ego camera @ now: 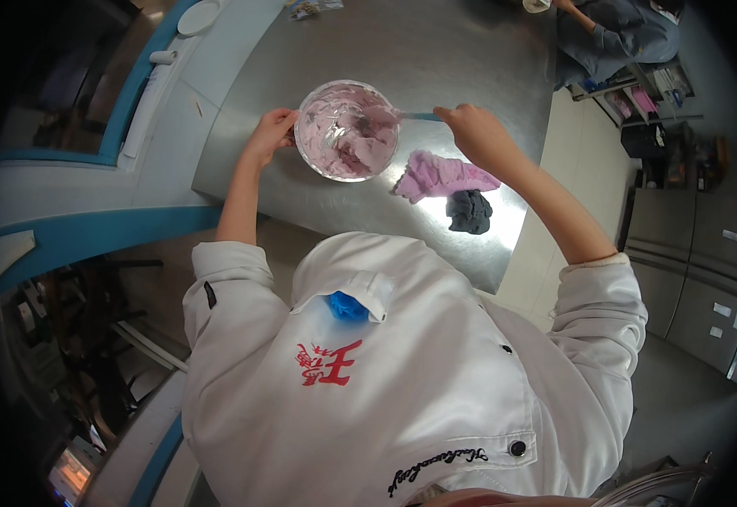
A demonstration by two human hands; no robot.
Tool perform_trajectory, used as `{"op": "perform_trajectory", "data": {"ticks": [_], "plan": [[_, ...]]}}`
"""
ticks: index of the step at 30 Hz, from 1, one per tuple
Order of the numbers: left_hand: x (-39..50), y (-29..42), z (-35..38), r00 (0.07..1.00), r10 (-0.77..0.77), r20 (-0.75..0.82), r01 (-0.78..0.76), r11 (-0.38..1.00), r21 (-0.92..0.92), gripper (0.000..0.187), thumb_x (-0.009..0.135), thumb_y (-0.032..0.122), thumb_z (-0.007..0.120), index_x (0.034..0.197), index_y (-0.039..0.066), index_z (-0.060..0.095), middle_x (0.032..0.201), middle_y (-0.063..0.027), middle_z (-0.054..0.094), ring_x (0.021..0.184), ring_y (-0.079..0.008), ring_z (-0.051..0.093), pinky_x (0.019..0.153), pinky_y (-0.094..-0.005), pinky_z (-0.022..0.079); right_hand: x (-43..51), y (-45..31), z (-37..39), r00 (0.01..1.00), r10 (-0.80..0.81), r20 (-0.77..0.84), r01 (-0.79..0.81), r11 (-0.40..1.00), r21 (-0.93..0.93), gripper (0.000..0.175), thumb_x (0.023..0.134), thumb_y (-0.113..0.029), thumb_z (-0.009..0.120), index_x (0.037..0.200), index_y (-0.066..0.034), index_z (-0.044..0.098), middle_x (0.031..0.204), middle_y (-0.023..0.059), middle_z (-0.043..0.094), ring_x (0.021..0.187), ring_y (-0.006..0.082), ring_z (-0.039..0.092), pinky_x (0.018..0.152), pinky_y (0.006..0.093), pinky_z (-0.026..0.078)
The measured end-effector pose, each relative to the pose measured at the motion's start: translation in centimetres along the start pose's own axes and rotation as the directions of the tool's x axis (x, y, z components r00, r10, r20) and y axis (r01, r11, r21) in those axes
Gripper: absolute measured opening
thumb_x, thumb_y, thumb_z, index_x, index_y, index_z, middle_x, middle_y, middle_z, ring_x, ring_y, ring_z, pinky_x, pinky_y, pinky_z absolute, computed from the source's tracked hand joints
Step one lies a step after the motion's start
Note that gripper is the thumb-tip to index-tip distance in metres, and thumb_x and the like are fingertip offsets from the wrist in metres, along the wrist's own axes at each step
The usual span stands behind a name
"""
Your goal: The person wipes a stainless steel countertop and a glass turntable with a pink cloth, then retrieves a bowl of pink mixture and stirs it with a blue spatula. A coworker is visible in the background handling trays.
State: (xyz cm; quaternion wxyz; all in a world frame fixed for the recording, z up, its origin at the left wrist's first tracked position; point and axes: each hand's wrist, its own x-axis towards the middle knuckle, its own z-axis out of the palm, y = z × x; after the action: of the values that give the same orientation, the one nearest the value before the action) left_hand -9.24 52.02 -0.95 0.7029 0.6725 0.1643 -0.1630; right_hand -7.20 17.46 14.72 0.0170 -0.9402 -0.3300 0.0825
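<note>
A round metal mixing bowl (350, 179) rests on the steel worktable, its wall coated with pale pink, creamy paste (371, 152). At the bowl's left side, my left hand (272, 136) grips it near the rim. My right hand (477, 134) is closed around the blue handle of a spatula (420, 116), which reaches over the bowl's right rim. The paste hides the spatula's blade. Below my right hand lies a crumpled pink cloth (441, 177), with a dark grey cloth (469, 212) against its lower edge.
The steel worktable (469, 57) ends at a floor aisle on the right. Another person (622, 32) works at its far right corner. Steel refrigerators (679, 253) and a shelf (637, 101) stand beyond. A blue-framed window ledge (172, 114) borders the left; small plastic bags (311, 7) lie far back.
</note>
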Motion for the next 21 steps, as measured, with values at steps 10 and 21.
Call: {"op": "perform_trajectory", "data": {"ticks": [10, 21], "plan": [[-0.8, -2.7, 0.9, 1.0, 0.02, 0.013, -0.02, 0.999, -0.03, 0.02, 0.089, 0.024, 0.053, 0.095, 0.004, 0.053, 0.078, -0.0069, 0.059, 0.062, -0.015, 0.058, 0.051, -0.0301, 0.051, 2.8, -2.6, -0.6, 0.986, -0.166, -0.035, 0.144, 0.928, -0.343, 0.008, 0.069, -0.01, 0.057, 0.063, -0.01, 0.063, 0.061, 0.0104, 0.062, 0.058, 0.0265, 0.064, 0.048, 0.0358, 0.048], [-2.3, -3.6, 3.4, 0.997, 0.051, -0.061, -0.058, 0.992, -0.116, 0.012, 0.088, 0.016, 0.05, 0.084, 0.005, 0.05, 0.071, -0.0019, 0.054, 0.057, -0.0101, 0.054, 0.047, -0.0259, 0.048, 2.7, -0.6, -0.2, 0.991, -0.016, 0.136, 0.047, 0.973, -0.227, 0.011, 0.072, -0.008, 0.055, 0.07, -0.0048, 0.066, 0.071, 0.0171, 0.064, 0.067, 0.0328, 0.064, 0.057, 0.0401, 0.051]]}}
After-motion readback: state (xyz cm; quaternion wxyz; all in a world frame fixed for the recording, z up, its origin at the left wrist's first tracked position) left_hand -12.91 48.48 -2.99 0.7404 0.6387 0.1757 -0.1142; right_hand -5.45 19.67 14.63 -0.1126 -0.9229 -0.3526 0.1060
